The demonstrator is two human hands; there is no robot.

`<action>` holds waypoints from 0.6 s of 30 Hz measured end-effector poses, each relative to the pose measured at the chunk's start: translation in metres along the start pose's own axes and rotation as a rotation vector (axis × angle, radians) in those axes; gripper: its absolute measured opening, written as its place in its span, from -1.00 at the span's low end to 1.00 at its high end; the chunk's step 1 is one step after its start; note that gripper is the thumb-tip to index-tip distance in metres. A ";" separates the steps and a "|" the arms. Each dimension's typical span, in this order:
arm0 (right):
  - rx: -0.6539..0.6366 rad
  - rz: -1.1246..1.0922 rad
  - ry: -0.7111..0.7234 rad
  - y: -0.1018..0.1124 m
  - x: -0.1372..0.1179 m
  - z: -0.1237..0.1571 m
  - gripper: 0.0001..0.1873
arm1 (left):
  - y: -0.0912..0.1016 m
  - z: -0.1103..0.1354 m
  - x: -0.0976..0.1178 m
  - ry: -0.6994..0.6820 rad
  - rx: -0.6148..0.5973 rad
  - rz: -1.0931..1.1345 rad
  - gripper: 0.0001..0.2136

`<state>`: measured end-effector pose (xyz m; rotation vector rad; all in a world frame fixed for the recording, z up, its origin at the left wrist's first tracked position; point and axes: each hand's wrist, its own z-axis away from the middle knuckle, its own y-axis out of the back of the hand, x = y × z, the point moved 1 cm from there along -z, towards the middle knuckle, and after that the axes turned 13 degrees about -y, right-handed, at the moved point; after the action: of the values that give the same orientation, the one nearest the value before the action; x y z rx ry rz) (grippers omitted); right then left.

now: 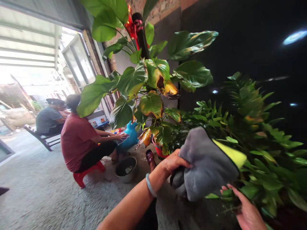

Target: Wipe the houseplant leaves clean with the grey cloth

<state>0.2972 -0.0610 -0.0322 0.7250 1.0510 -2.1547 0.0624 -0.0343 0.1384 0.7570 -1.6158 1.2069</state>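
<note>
My left hand (173,162), with a pale bangle on its wrist, is closed on a thick grey cloth (206,164) whose yellow underside shows at one corner. The cloth hangs in folds in front of a leafy green plant (261,127). At the lower right, my right hand (247,204) has its fingers stretched out, close to the plant's lower leaves and just below the cloth; nothing clear shows in it. Behind my left hand rises a tall potted plant (153,102) with broad leaves, several of them yellow and brown, in a red pot (159,151).
A person in a red shirt (78,137) sits on a red stool (83,175) at the left, hands at a blue object (130,135). A grey basin (128,179) stands on the concrete floor. Another person (49,118) sits farther back near a wooden chair (39,137).
</note>
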 end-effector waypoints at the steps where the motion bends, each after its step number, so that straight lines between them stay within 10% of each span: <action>1: 0.011 -0.025 -0.024 -0.004 -0.001 0.002 -0.73 | -0.001 -0.006 0.005 -0.040 0.046 0.055 -0.74; 5: 0.035 -0.098 -0.095 -0.014 -0.003 0.013 -0.72 | 0.007 -0.002 -0.017 0.058 0.170 0.066 -0.80; 9: 0.053 -0.048 -0.083 -0.011 -0.002 0.017 -0.68 | 0.029 0.031 -0.042 0.226 -0.030 -0.153 -0.82; 12: 0.065 -0.045 -0.067 -0.012 -0.003 0.019 -0.67 | 0.043 0.042 -0.021 0.190 -0.093 -0.139 -0.76; 18: 0.061 -0.086 -0.085 -0.027 -0.008 0.027 -0.71 | 0.072 0.006 0.016 -0.008 0.394 0.284 -0.87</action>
<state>0.2773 -0.0678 0.0008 0.6204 0.9919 -2.2790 -0.0087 -0.0159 0.1268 0.7911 -1.5455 1.7625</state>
